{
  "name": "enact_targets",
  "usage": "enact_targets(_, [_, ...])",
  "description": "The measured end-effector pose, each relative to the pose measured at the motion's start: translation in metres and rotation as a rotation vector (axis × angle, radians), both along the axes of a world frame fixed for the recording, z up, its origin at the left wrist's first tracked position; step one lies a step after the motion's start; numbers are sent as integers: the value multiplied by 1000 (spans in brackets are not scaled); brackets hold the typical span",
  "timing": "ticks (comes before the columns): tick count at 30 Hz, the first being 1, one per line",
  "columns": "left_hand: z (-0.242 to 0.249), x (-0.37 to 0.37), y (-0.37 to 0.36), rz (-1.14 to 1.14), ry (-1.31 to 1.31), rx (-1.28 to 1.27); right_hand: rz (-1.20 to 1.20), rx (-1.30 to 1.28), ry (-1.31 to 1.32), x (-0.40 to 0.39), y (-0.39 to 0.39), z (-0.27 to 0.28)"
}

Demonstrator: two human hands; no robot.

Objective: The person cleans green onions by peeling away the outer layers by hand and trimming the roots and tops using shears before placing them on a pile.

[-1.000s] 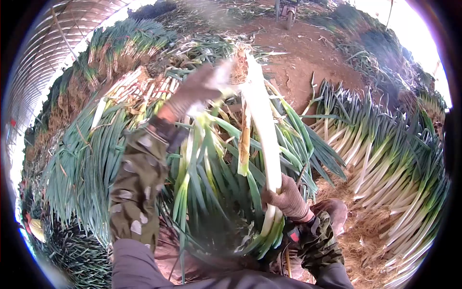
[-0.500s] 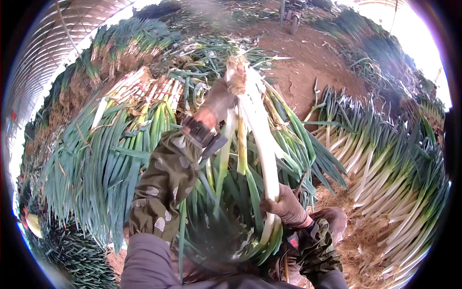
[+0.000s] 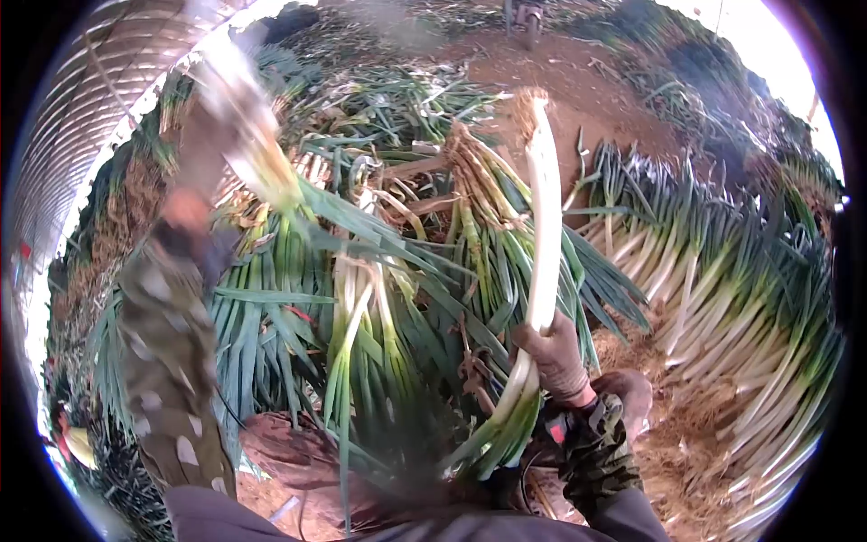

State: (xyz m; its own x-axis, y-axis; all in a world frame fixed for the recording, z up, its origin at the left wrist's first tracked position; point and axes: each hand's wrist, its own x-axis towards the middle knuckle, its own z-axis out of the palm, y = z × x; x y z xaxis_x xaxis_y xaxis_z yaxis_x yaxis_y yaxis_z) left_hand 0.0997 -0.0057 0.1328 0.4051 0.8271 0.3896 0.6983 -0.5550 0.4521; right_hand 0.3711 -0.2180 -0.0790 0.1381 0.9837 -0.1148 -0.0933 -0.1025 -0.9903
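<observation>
My right hand (image 3: pixel 553 357), in a glove, is wrapped round the shank of one thick green onion (image 3: pixel 545 208). That onion stands nearly upright, root end up, its leaves hanging by my lap. At the upper left, my left hand (image 3: pixel 194 154) is smeared by motion. It grips the white ends of some other green onions (image 3: pixel 257 158), whose leaves trail back to the right; their number cannot be made out. Below and between my hands lie loose green onions (image 3: pixel 366 298) and a brownish bunch (image 3: pixel 474 181) with dry outer skins.
A long row of green onions (image 3: pixel 722 334) with white shanks lies on the right. Bundles of green onions (image 3: pixel 271 316) are heaped on the left. Bare soil (image 3: pixel 596 99) stretches behind, with a wheel (image 3: pixel 533 27) at the far end. A curved ribbed roof (image 3: pixel 72 117) rises at left.
My left hand has swung from the centre to the upper left, carrying green onions away from the one in my right hand. My right hand has shifted slightly right and up, still gripping its onion.
</observation>
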Motion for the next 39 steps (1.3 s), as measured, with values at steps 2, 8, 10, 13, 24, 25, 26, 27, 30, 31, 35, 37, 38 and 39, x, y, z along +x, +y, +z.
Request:
enact_targets(2, [-36, 30, -52, -198, 111, -35, -29, 30, 121, -6, -7, 8])
enact_targets(8, [-61, 65, -74, -318, 215, -21, -28, -5, 137, -1, -11, 14])
enact_targets(10, [-16, 66, -15, -137, 223, 106, -4, -42, 190, -1, -11, 10])
enact_targets(13, [60, 69, 65, 140, 258, 272, -18, -27, 135, 0, -1, -12])
enact_targets(24, [-218, 27, -8, 113, 442, -470, -87, -23, 256, -9, -5, -1])
enact_targets(25, [-264, 8, -29, 184, 545, -518, -77, -32, 305, -8, -5, -6])
enact_targets(26, [-293, -9, -60, 270, 507, -575, -69, -55, 347, -7, -5, -6])
enact_targets(27, [-321, -24, -84, 313, 509, -583, -77, -45, 350, -6, -3, -15])
enact_targets(30, [-363, -44, -127, 441, 501, -488, -33, -71, 414, -16, -1, -15])
enact_targets(31, [-373, -46, -127, 493, 435, -447, -14, -83, 401, -19, 0, -19])
enact_targets(35, [-383, -28, -101, 604, 473, -450, -13, -62, 339, -30, 6, -21])
enact_targets(37, [-399, -29, -87, 676, 410, -472, -27, -32, 303, -32, 9, -25])
enact_targets(38, [-402, -29, -83, 713, 379, -483, -30, -42, 334, -33, 8, -24])
enact_targets(39, [-384, -32, -85, 696, 255, -590, -30, -49, 366, -34, 8, -23])
